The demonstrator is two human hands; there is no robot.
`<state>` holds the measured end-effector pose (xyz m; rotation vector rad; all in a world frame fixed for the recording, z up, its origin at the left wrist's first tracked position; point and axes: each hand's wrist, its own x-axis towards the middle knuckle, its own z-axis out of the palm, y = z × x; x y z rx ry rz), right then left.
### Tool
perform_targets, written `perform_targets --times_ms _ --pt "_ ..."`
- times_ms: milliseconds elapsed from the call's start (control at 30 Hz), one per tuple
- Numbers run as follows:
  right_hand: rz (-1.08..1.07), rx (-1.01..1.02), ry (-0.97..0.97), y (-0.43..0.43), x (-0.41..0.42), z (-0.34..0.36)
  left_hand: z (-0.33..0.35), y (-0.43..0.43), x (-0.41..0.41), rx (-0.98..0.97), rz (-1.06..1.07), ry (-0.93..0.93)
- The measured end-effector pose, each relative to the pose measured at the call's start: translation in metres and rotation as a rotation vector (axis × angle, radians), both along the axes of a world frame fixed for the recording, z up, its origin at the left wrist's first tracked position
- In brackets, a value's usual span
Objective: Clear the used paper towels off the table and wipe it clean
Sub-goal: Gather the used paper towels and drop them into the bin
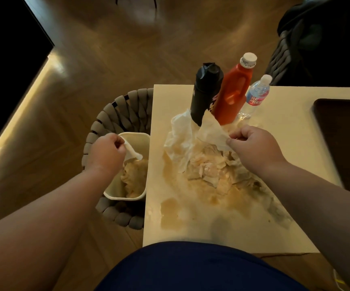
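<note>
A heap of stained, crumpled paper towels (209, 171) lies on the cream table (285, 127), with brownish wet smears (172, 208) spreading toward the near left edge. My right hand (251, 143) pinches the corner of one towel (210, 131) lifted from the top of the heap. My left hand (106, 150) grips another white towel (131, 151) above a small cream bin (137, 137) that stands beside the table's left edge. Soiled towels (134, 177) lie inside the bin.
A black bottle (205, 93), an orange jug (232, 91) with a white cap and a clear water bottle (256, 95) stand at the table's far edge, right behind the heap. A dark tray (342, 139) sits at the right. A grey woven seat (115, 114) holds the bin.
</note>
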<state>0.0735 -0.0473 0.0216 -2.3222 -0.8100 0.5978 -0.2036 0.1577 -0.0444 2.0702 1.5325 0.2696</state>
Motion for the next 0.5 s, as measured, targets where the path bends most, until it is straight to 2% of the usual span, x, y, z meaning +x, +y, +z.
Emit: perform_targets --times_ms 233,333,500 --pt "0.016 -0.013 0.020 0.010 -0.009 0.000 -0.018 -0.005 0.001 -0.168 -0.060 0.081" --pt "0.042 -0.019 0.031 0.018 -0.014 0.001 -0.004 -0.011 0.020 -0.193 -0.130 -0.006" --pt "0.135 -0.011 0.024 0.035 -0.030 0.005 0.042 -0.031 0.064 -0.083 -0.406 -0.087"
